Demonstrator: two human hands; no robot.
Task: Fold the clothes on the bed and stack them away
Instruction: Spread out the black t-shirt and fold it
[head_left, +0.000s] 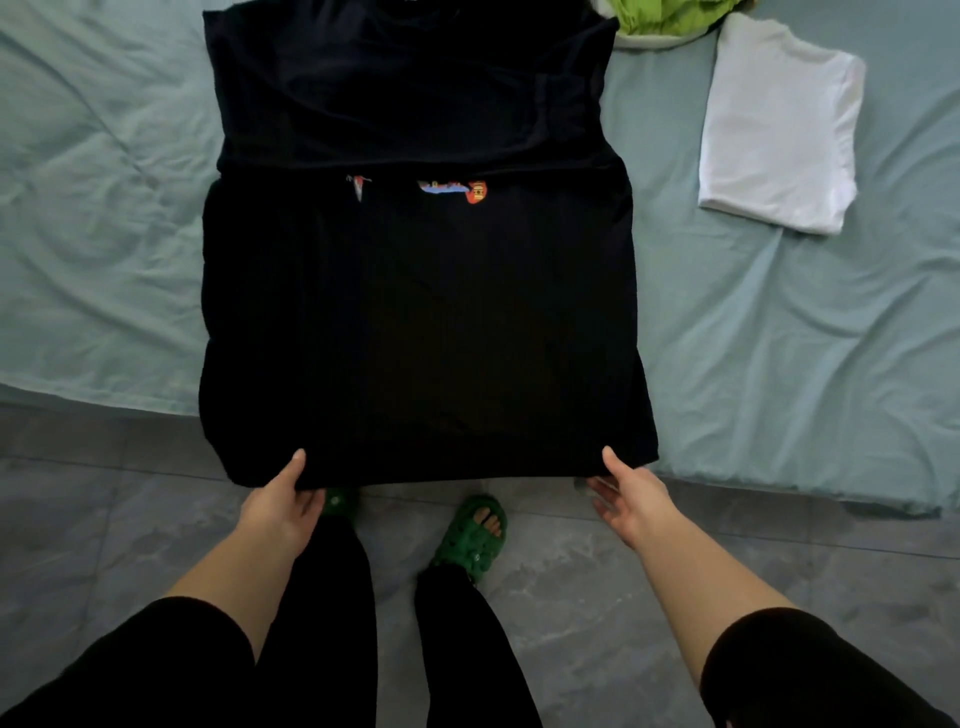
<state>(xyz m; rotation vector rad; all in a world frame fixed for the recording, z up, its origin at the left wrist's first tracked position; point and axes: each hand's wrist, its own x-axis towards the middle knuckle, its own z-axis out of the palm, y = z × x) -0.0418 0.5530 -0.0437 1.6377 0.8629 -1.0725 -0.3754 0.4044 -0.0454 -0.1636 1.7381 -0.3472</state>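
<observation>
Currently: black T-shirt (415, 322), one, spread flat on the bed (104, 208), its lower part overhanging the near edge above the tiled floor (571, 597) (coloured print half hidden under a fold across the middle). Left hand (283, 501) pinches the hem near its left corner, thumb on top; right hand (631, 493) holds the right corner likewise. Folded white garment (779, 130) lies apart on the right; green garment (670, 15) at the far edge
</observation>
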